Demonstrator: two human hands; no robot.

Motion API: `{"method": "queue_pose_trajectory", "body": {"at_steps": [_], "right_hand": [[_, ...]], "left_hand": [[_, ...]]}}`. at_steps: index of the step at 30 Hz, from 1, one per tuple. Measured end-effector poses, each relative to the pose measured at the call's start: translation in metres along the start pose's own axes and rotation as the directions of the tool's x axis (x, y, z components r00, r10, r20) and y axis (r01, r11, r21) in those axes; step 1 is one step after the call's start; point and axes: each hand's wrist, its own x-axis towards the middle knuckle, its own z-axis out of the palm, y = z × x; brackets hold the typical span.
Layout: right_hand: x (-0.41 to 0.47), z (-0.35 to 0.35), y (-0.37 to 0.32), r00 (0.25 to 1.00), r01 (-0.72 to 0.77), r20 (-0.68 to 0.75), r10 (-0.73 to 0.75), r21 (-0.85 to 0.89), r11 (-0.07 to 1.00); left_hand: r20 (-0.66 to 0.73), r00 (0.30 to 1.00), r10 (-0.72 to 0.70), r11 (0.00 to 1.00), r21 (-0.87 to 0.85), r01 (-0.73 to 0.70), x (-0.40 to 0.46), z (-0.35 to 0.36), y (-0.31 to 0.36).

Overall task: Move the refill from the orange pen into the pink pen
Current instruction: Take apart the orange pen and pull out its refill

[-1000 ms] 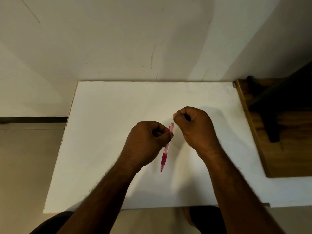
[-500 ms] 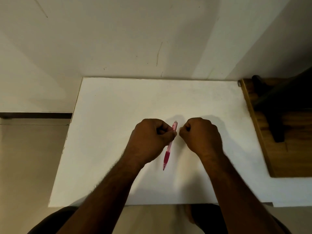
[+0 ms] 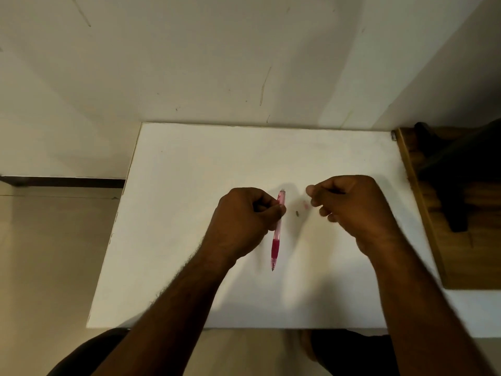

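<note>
My left hand (image 3: pixel 248 218) grips the pink pen (image 3: pixel 277 234) around its clear upper barrel. The pen is tilted, its tip pointing down toward me and its push-button end at the top. My right hand (image 3: pixel 349 210) hovers to the right of the pen, apart from it, with curled fingers and nothing visible in them. Between the hands are a small pink piece (image 3: pixel 305 204) and a tiny dark piece (image 3: pixel 297 213), over or on the white table (image 3: pixel 189 185). No orange pen is in view.
A wooden surface (image 3: pixel 433 240) with a dark object (image 3: pixel 455 202) adjoins the table's right edge. A wall rises behind the table's far edge. The floor lies to the left.
My right hand has pulled away to the right from the pen's top end. Two small pieces now show between the hands. My left hand still holds the pink pen.
</note>
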Motion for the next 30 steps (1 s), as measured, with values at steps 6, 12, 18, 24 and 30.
{"method": "queue_pose_trajectory", "body": {"at_steps": [6, 12, 18, 24, 30], "right_hand": [[-0.020, 0.020, -0.010, 0.931, -0.082, 0.354, 0.088, -0.031, 0.996], [-0.019, 0.030, -0.007, 0.965, -0.075, 0.227, 0.133, -0.250, 0.965], [-0.017, 0.052, 0.008, 0.988, -0.004, 0.121, 0.093, -0.586, 0.810], [-0.013, 0.059, 0.013, 0.995, 0.024, 0.089, 0.047, -0.667, 0.744], [-0.009, 0.043, 0.008, 0.999, 0.039, -0.015, -0.050, -0.440, 0.897]], "left_hand": [[-0.006, 1.000, -0.009, 0.998, -0.056, 0.009, 0.004, 0.004, 0.000], [-0.161, 0.987, 0.003, 0.956, 0.290, 0.045, 0.010, 0.008, -0.011], [-0.267, 0.964, -0.009, 0.769, 0.614, 0.178, 0.013, 0.000, -0.027], [-0.210, 0.975, -0.072, 0.723, 0.662, 0.196, 0.013, 0.002, -0.028], [-0.185, 0.982, -0.027, 0.744, 0.652, 0.143, 0.010, -0.003, -0.021]]}}
